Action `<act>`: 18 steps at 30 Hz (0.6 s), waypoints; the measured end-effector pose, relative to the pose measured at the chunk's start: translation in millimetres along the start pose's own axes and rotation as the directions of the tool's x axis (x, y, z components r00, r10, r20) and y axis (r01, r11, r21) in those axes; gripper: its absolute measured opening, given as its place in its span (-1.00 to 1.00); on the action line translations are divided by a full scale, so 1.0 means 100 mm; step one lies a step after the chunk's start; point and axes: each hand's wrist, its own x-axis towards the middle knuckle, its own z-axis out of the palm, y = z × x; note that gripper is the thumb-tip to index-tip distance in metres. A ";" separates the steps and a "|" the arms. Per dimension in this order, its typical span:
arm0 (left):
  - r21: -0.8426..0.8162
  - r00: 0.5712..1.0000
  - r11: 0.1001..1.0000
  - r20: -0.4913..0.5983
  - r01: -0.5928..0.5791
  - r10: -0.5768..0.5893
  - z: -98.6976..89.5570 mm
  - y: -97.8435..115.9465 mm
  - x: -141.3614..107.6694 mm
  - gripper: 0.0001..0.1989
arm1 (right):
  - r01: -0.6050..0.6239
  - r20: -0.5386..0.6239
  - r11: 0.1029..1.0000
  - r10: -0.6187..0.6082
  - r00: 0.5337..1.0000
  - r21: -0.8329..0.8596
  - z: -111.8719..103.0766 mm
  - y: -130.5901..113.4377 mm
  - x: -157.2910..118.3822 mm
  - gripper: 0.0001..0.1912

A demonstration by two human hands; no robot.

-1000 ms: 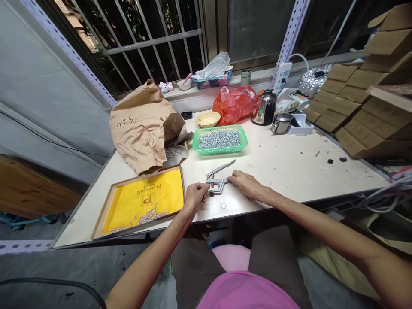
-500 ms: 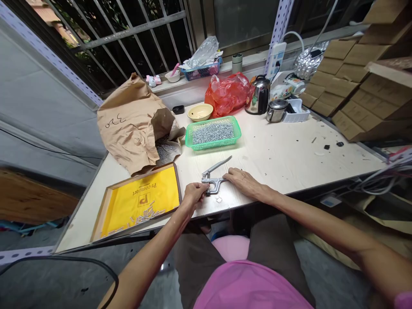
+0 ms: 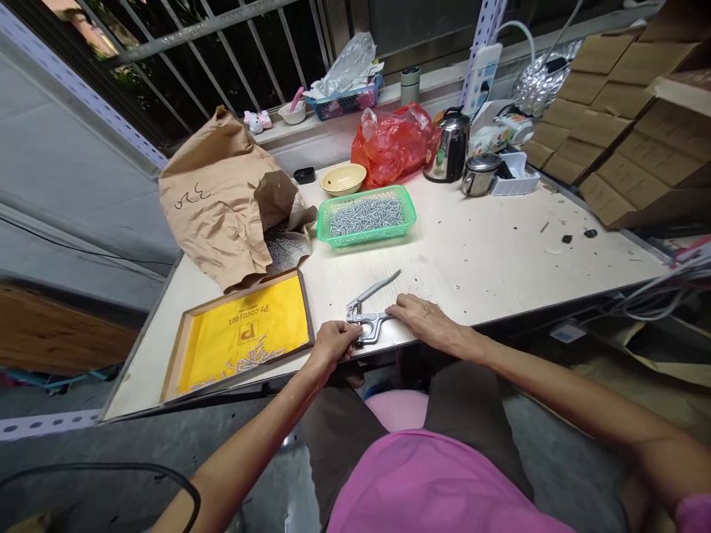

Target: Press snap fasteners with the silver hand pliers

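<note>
Head view is looking down on a metal hand press (image 3: 364, 318), which is lying on the pale wood-grain table (image 3: 500, 274) just behind its front edge, with the long handle pointing away and to the right. The left hand (image 3: 333, 342) is curling around the press head and is gripping it, while the right hand (image 3: 422, 318) is resting nearly flat with its fingers a little spread, touching the short arm of the press.

Just beside the left hand, a wooden tray (image 3: 244, 333) with yellow lining is sitting near the table's left edge, and small silver metal pieces are lying in it. Farther back, a green plastic basket (image 3: 365, 215) is holding many such pieces, and a crumpled brown paper bag (image 3: 214, 196) is lying to its left. Behind the basket, a yellow bowl (image 3: 343, 178), a red plastic bag (image 3: 392, 144) and a steel kettle (image 3: 449, 148) are standing below a barred window (image 3: 222, 44).
</note>
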 end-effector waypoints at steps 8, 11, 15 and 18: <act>-0.043 0.995 0.996 0.067 0.074 -0.071 -0.04 -0.09 -0.05 -0.63 | 0.033 -0.031 0.998 -0.035 0.999 -0.054 0.04 -0.01 -0.04 -0.73; -0.112 0.983 0.982 0.117 0.153 -0.140 -0.04 -0.07 -0.06 -0.61 | 0.027 -0.031 0.997 -0.029 0.999 -0.074 0.06 -0.01 -0.05 -0.71; -0.144 0.978 0.969 0.081 0.200 -0.190 0.01 -0.04 -0.09 -0.62 | 0.031 -0.042 0.995 -0.035 0.999 -0.090 0.10 0.00 -0.05 -0.71; -0.176 0.981 0.965 0.051 0.195 -0.189 0.04 -0.06 -0.12 -0.64 | 0.026 -0.042 0.995 -0.030 0.999 -0.091 0.11 -0.01 -0.05 -0.72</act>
